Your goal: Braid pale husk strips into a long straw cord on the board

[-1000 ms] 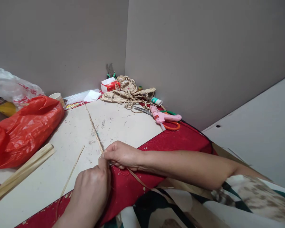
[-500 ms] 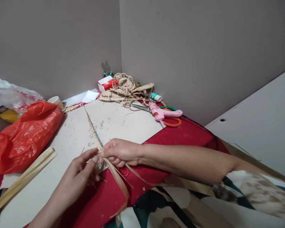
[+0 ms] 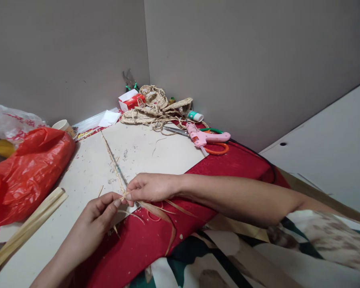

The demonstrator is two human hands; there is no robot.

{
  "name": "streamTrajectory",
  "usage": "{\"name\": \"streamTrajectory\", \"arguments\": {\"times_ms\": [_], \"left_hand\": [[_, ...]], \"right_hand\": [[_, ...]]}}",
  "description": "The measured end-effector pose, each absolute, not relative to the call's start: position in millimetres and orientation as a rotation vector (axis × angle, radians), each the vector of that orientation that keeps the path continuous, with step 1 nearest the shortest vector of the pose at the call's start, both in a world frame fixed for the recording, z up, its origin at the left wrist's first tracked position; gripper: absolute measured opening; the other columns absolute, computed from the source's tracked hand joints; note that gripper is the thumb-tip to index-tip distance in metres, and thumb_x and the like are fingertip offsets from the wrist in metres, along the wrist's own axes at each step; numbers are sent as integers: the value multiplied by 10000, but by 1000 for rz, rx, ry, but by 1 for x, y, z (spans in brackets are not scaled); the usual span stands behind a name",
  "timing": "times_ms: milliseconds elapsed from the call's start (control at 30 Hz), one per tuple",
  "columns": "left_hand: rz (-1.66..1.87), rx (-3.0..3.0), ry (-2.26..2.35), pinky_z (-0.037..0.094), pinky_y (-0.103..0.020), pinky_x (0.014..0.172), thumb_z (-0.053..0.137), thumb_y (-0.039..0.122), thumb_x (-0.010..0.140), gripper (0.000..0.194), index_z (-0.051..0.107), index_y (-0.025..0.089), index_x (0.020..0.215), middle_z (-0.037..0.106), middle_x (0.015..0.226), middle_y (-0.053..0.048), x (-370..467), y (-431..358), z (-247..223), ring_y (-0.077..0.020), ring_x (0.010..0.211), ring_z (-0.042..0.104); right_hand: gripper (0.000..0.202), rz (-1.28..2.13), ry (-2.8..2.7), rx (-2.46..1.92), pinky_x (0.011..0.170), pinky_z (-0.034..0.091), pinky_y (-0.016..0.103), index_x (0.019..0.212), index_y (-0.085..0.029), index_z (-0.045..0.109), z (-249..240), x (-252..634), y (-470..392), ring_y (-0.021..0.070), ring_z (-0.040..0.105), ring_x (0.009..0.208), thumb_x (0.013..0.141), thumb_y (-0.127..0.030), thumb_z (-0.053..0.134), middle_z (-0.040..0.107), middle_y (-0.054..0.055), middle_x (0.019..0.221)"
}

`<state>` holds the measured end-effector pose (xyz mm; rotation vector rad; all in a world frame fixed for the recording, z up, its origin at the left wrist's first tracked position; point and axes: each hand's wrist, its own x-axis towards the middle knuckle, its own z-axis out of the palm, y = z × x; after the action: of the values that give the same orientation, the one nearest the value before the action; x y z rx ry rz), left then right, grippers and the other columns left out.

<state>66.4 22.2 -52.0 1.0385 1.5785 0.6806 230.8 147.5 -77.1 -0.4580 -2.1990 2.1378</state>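
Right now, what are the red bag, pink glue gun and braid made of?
Red bag: thin, shiny plastic, with crinkles and glints. Pink glue gun: probably hard plastic, looking smooth and moulded. Braid: dull, dry plant fibre, maybe straw; its loose strands look flat.

Soft, fairly dim light falling evenly; highlights glinting on red plastic bag; faint shadow hugging bag's right edge; sleeve far right of bag stretching, looking soft near frame edge.

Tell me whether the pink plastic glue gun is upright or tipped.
Tipped, on its side: the glue gun lies across the steel-bladed scissors, its handle stretched sideways over the red cloth.
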Motion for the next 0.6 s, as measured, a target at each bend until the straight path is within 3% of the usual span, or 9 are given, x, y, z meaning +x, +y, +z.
{"name": "streamTrajectory", "arguments": {"times_ms": [167,400,533,600], "left_hand": [[674,907,1544,184,-167,403,598,525,810,352,647,187,896,374,484,77,68,28,-52,-59,424,222],[671,851,1637,208,-161,401,712,564,660,429,646,156,774,447,493,65,63,27,-37,-45,421,245],[508,990,1664,225,-180,403,599,610,743,438,640,174,761,430,489,60,52,19,-38,-63,416,278],[427,1150,1771,291,-206,423,550,596,775,423,642,186,728,496,508,29,42,16,-38,-98,434,376]], "right_hand": [[194,2095,-2255,-446,572,320,189,731,-97,620,-79,231,150,56,418,560,871,-161,501,500,-44,578],[191,2434,-1998,-536,379,156,200,744,-137,546,-76,232,146,47,205,359,904,-181,451,270,-113,403],[197,2523,-1914,-561,345,154,192,725,-137,535,-75,232,144,45,194,329,899,-134,443,277,-115,382],[204,2526,-1894,-568,341,150,192,717,-135,534,-74,232,144,43,199,322,899,-119,443,281,-114,369]]}}
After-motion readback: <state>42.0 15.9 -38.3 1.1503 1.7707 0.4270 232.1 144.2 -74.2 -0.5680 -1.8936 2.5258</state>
